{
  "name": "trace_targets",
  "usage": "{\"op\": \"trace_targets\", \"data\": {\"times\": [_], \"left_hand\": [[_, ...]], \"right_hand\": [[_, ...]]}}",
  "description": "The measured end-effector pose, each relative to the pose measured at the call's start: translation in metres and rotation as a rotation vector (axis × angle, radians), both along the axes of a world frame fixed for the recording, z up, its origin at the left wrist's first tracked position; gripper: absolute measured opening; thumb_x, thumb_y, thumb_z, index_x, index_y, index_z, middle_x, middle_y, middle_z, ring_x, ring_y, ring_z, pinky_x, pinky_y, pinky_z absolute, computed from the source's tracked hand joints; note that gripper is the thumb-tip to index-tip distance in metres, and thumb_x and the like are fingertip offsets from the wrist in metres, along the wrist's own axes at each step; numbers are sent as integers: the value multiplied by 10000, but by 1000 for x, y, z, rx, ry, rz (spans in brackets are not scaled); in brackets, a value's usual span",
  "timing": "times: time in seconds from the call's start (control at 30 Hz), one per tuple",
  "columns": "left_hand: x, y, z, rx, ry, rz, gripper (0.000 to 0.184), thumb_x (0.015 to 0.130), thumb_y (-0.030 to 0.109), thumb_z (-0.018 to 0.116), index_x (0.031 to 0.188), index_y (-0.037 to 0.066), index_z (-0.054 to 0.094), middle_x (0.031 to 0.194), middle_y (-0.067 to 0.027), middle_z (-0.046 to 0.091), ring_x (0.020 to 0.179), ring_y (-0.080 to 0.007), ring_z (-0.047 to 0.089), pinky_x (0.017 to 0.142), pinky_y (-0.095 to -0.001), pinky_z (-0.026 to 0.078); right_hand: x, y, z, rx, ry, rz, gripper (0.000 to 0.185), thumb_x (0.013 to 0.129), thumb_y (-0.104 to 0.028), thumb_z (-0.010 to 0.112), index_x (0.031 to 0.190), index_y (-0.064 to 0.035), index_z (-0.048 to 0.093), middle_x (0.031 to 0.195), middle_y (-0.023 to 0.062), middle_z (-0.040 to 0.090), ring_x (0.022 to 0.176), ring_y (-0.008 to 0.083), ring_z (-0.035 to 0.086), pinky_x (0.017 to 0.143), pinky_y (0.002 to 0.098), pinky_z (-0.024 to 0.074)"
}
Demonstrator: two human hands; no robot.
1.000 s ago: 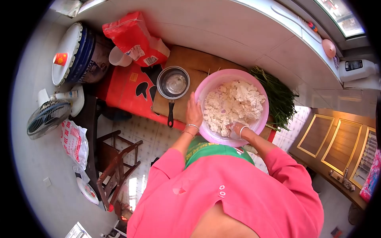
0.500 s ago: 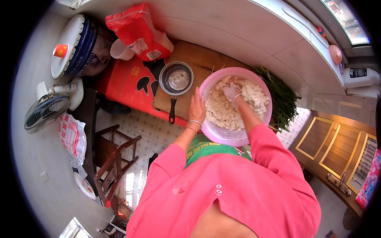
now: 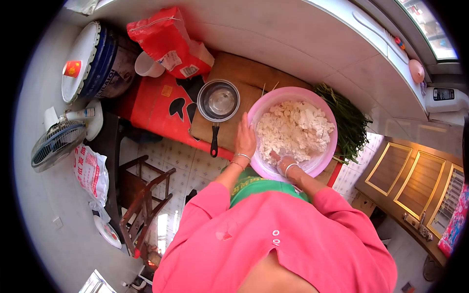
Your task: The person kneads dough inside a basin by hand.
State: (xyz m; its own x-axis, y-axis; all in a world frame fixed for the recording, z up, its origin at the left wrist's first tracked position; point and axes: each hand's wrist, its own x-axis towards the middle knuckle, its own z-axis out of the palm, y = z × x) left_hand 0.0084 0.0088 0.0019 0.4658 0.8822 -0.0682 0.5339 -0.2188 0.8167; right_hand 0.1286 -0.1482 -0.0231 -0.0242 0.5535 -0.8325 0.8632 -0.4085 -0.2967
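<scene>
A pink basin [image 3: 330, 151] holds crumbly, pale floury dough [image 3: 288, 129]. My left hand [image 3: 245, 136] lies against the basin's left side with its fingers stretched out along the wall. Inside the near edge of the basin is my right hand [image 3: 284, 163], dusted white and touching the dough's lower edge. Its fingertips are partly hidden, so I cannot make out how they are bent. A small metal saucepan [image 3: 219, 100] with a black handle sits to the left of the basin on a wooden board [image 3: 244, 73].
Green leafy stalks [image 3: 344, 122] lie right of the basin. Behind the saucepan stand a red flour bag [image 3: 168, 41] and a white cup [image 3: 149, 66]. A large paint bucket [image 3: 115, 63], a fan [image 3: 58, 141] and a wooden chair [image 3: 146, 200] are on the left.
My right hand has drawn back from the far middle of the dough to the basin's near edge. More of the dough shows. My left hand stays at the basin's left side.
</scene>
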Motion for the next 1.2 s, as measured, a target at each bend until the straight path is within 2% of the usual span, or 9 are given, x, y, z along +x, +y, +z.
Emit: {"op": "trace_targets", "data": {"times": [0.17, 0.37, 0.47, 0.53, 0.7, 0.87, 1.03, 1.13, 1.2], "left_hand": [[5, 7, 2, 86, -20, -29, 502, 929, 144, 414, 1392, 39, 251, 1176, -281, 454, 1028, -446, 483, 863, -465, 405], [4, 6, 6, 48, 86, -61, 529, 914, 117, 433, 1399, 52, 235, 1108, -258, 468, 961, -438, 506, 805, -470, 428], [1, 8, 0, 158, 4, -82, 540, 907, 120, 441, 1404, 78, 233, 1089, -246, 468, 920, -436, 521, 780, -479, 436], [0, 7, 1, 48, 105, -67, 542, 904, 132, 443, 1405, 98, 239, 1105, -244, 465, 911, -438, 525, 768, -485, 439], [-1, 6, 8, -30, 95, -63, 543, 897, 112, 446, 1398, 65, 241, 1181, -265, 457, 996, -440, 507, 829, -475, 425], [3, 14, 4, -20, 81, -77, 530, 906, 127, 436, 1391, 36, 243, 1182, -271, 457, 1028, -439, 489, 859, -457, 414], [2, 11, 10, -99, 83, -65, 510, 919, 145, 419, 1383, 17, 249, 1198, -274, 450, 1071, -434, 465, 905, -445, 390], [3, 10, 6, -44, 68, -70, 509, 920, 144, 418, 1383, 17, 247, 1199, -273, 452, 1084, -434, 459, 915, -449, 381], [2, 7, 6, -32, 50, -64, 516, 915, 140, 424, 1388, 43, 243, 1165, -271, 458, 1043, -440, 475, 878, -464, 398]], "right_hand": [[-7, 15, -110, 289, -48, -324, 492, 818, -128, 486, 1304, -165, 424, 1099, 288, 561, 987, 410, 581, 853, 448, 459], [11, 91, -65, 248, 10, -735, 575, 744, -96, 568, 1298, -124, 417, 1055, 264, 592, 955, 398, 596, 803, 452, 486], [17, 100, -62, 144, 412, -1513, 663, 749, -90, 586, 1367, -132, 350, 1116, 211, 564, 993, 340, 586, 745, 454, 523], [31, 88, -27, 78, 917, -1543, 699, 774, -113, 596, 1405, -133, 296, 1148, 163, 530, 1026, 278, 558, 700, 432, 550], [84, 90, -16, 110, 231, -593, 669, 817, -190, 582, 1406, -116, 275, 1167, 191, 523, 1023, 324, 569, 749, 438, 539], [55, 128, -11, 284, -115, -696, 652, 786, -367, 554, 1354, -102, 375, 1249, 299, 449, 1089, 441, 503, 960, 402, 402], [-3, 99, -28, 228, -117, -231, 582, 761, -410, 562, 1316, -261, 466, 1498, 150, 164, 1377, 410, 33, 1054, 629, 144], [-5, 63, -25, 153, -73, -134, 519, 774, -351, 578, 1281, -268, 503, 1518, 122, 86, 1375, 411, 67, 1058, 609, 178], [10, 21, -56, 336, -21, 64, 457, 801, -339, 536, 1230, -182, 544, 1301, 162, 422, 1273, 357, 310, 1042, 501, 275]]}}
